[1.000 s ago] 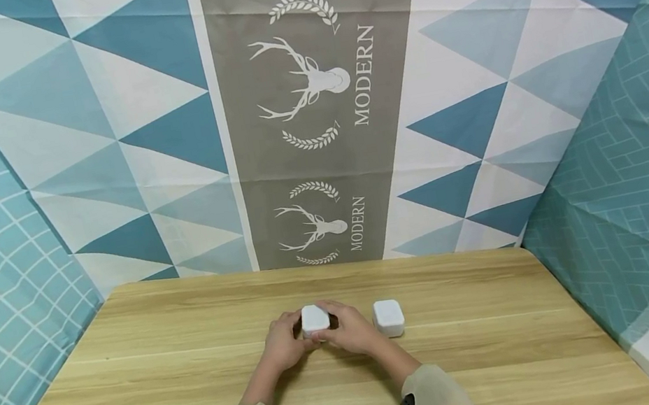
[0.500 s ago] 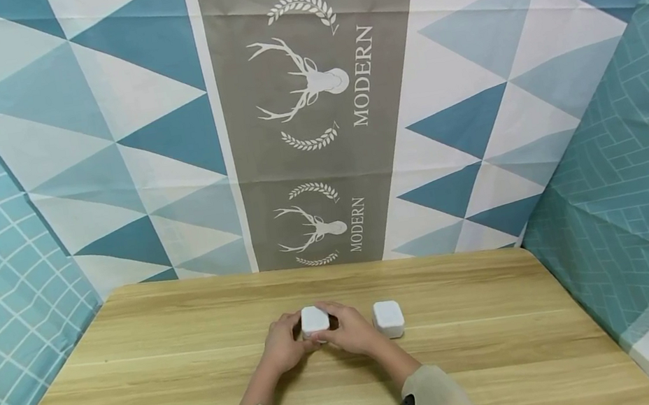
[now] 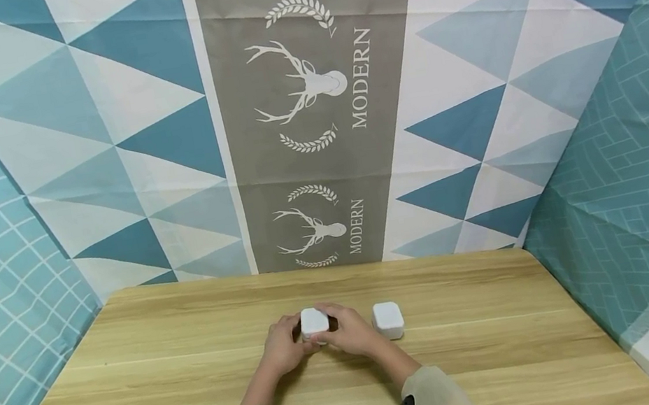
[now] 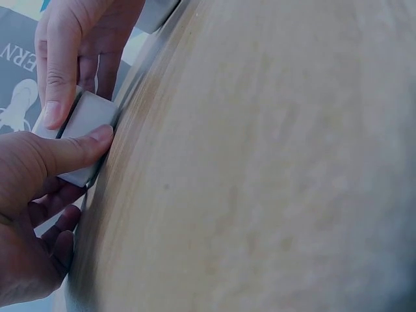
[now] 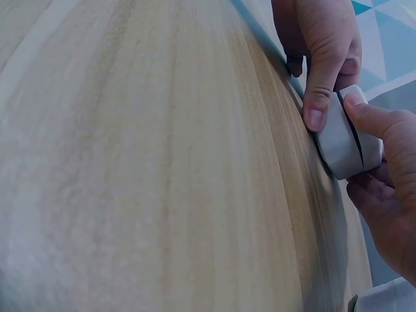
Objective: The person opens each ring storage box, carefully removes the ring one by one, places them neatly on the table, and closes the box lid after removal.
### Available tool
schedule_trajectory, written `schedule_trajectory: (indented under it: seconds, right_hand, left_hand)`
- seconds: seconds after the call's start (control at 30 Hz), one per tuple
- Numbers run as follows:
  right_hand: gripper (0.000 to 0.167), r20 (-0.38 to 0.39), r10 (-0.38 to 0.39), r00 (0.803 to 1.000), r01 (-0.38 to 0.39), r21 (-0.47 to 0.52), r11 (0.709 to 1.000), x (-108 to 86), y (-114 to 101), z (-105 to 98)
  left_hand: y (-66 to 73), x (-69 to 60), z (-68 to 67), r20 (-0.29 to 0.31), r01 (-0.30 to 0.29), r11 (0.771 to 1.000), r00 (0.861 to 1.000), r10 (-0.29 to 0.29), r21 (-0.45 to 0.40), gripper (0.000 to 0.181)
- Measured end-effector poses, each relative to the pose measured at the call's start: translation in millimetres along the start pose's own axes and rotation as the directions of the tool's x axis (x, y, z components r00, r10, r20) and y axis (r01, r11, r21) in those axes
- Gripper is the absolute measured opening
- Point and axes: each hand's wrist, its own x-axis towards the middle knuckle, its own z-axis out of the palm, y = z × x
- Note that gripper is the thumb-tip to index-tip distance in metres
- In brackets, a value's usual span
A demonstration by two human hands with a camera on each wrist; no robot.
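Note:
A small white box with rounded corners stands on the wooden table, held from both sides. My left hand grips its lower part, and the left thumb presses the near side in the left wrist view. From the other side my right hand pinches the upper part, its thumb on the side above a dark seam. That seam runs round the box between top and bottom parts, clear in both wrist views. The far fingers are partly hidden behind the box. A second, similar white box stands to the right, untouched.
The wooden table spreads out on both sides of the hands. Behind it hangs a patterned cloth with triangles and deer heads. Tile-patterned cloths close in the left and right sides.
The head view shifts very slightly. Both hands keep their hold on the box, with no visible movement of it or of the second box.

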Motion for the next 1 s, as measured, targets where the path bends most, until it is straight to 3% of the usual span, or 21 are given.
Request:
schedule_trajectory:
  seconds: [0.53, 1.0]
  right_hand:
    - [0.065, 0.007, 0.005, 1.0, -0.005, 0.025, 1.0, -0.1, 0.0, -1.7]
    - [0.064, 0.013, 0.009, 1.0, -0.01, 0.036, 0.999, -0.1, -0.8, -2.0]
  left_hand:
    - [-0.8, 0.0, 1.6, 0.0, 0.023, 0.999, 1.0, -0.023, -0.023, 0.068]
    - [0.2, -2.3, -0.1, 0.0, 0.007, 1.0, 1.0, -0.007, -0.021, 0.069]
